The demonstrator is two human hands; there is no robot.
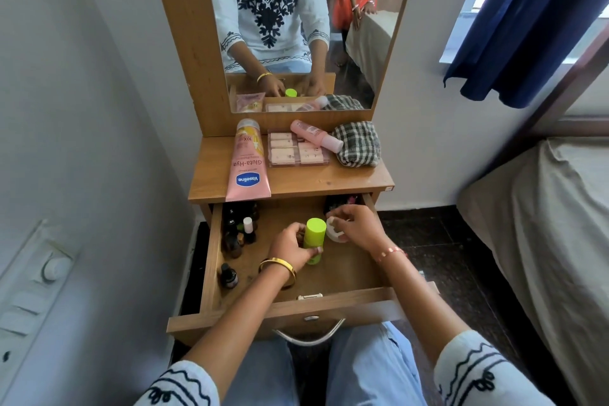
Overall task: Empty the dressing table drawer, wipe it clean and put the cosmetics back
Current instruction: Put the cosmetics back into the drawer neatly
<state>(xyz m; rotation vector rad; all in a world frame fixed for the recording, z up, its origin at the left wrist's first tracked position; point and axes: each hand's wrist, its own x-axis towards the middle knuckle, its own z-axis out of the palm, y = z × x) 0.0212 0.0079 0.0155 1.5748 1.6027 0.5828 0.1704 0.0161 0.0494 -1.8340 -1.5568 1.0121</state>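
Now: left hand (pixel 291 245) grips green bottle (pixel 313 239) | right hand (pixel 354 227) pinches white jar (pixel 333 234) | wooden drawer (pixel 342 277) open.

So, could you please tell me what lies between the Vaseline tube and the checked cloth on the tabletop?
In the head view, a clear palette case lies between the Vaseline tube and the checked cloth, with a pink bottle resting across it.

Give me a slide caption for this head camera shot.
Left hand grips a green bottle in the open drawer, right hand holds a white jar.
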